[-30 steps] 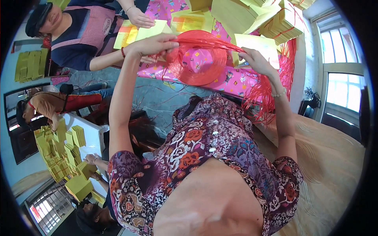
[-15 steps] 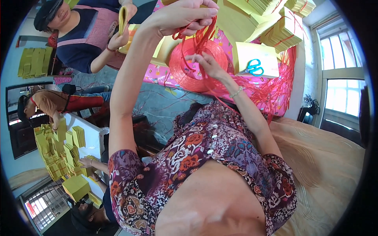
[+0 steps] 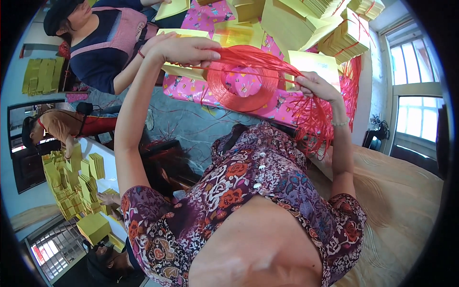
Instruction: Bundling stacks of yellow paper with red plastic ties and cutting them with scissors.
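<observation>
Left hand [image 3: 184, 50]: I see it pinching the red string coil [image 3: 244, 79], lowered from before.
Right hand [image 3: 318, 88]: gripping the strands, now drawn taut over the pink table [image 3: 191, 88].

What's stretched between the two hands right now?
Head view: a bundle of red string runs taut from the left hand to the right hand, with a looped coil hanging under it, over the pink cloth.

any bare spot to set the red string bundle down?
Pink cloth shows bare below the left hand and under the red string loop. Beyond it, yellow paper stacks crowd the top; the right hand covers one stack.
</observation>
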`<action>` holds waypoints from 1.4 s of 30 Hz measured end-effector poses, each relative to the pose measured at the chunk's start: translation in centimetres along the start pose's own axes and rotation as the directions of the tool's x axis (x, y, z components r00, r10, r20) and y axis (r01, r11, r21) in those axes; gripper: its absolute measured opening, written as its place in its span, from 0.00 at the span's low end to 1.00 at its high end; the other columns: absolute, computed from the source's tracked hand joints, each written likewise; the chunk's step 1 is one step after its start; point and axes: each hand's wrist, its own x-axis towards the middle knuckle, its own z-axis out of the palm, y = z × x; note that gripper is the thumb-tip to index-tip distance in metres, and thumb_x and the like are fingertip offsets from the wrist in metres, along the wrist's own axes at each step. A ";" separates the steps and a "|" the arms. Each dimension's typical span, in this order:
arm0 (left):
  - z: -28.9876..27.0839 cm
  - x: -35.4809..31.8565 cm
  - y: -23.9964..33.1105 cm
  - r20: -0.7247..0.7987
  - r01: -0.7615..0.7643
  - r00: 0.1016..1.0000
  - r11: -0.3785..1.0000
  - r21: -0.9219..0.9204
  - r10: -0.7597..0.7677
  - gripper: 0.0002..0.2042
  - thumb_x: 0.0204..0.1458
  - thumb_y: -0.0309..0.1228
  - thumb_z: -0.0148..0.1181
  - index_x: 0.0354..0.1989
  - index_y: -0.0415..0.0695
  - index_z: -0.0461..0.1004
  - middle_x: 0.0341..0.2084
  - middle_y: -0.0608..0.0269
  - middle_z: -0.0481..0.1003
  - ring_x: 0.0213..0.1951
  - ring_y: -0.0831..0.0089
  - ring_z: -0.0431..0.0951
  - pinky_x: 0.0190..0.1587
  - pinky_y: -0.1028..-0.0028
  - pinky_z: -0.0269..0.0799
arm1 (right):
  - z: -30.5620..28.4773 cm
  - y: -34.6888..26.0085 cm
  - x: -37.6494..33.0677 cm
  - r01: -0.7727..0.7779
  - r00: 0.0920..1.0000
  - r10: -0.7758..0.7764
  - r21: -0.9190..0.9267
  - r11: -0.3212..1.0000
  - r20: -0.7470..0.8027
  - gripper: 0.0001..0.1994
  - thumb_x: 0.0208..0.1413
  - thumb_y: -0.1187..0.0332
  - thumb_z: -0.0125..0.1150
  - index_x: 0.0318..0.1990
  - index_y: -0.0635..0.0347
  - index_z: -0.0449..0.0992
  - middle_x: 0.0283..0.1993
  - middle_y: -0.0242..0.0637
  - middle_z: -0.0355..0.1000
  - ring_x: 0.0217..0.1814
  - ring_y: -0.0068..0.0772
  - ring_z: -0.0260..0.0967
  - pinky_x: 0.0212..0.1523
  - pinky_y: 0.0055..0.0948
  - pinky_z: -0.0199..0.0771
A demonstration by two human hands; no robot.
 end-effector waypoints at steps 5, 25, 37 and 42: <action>1.0 1.7 -2.9 0.252 0.065 0.967 0.996 -0.068 -0.046 0.15 0.58 0.42 0.44 0.40 0.42 0.69 0.17 0.74 0.66 0.16 0.87 0.61 0.17 0.83 0.57 | -0.8 -1.7 0.0 -0.074 0.993 0.093 -0.214 0.974 0.077 0.17 0.61 0.56 0.43 0.26 0.58 0.68 0.15 0.20 0.53 0.16 0.12 0.47 0.17 0.15 0.49; 1.9 1.7 -1.8 0.302 -0.030 0.951 0.992 -0.124 0.067 0.13 0.56 0.37 0.51 0.42 0.41 0.69 0.19 0.71 0.68 0.21 0.85 0.66 0.22 0.84 0.60 | -1.9 -0.8 -2.5 -0.167 0.969 0.215 -0.313 0.935 0.123 0.20 0.60 0.54 0.45 0.24 0.59 0.70 0.16 0.22 0.57 0.16 0.14 0.50 0.17 0.17 0.51; 2.1 2.8 -3.8 0.368 0.100 0.929 0.938 -0.333 0.031 0.23 0.57 0.40 0.48 0.59 0.46 0.56 0.22 0.70 0.67 0.18 0.86 0.62 0.20 0.86 0.57 | -1.4 -0.4 -3.4 -0.232 0.952 0.257 -0.160 0.960 0.166 0.18 0.60 0.55 0.44 0.24 0.59 0.69 0.15 0.22 0.55 0.16 0.13 0.49 0.17 0.16 0.50; 1.8 2.8 -4.2 0.058 -0.088 0.994 0.985 -0.149 0.097 0.25 0.55 0.39 0.51 0.59 0.43 0.56 0.31 0.70 0.69 0.29 0.85 0.68 0.29 0.84 0.64 | -1.8 0.8 -3.9 -0.137 0.988 0.146 -0.164 0.977 0.044 0.18 0.60 0.54 0.46 0.25 0.58 0.67 0.15 0.21 0.55 0.15 0.12 0.49 0.16 0.15 0.49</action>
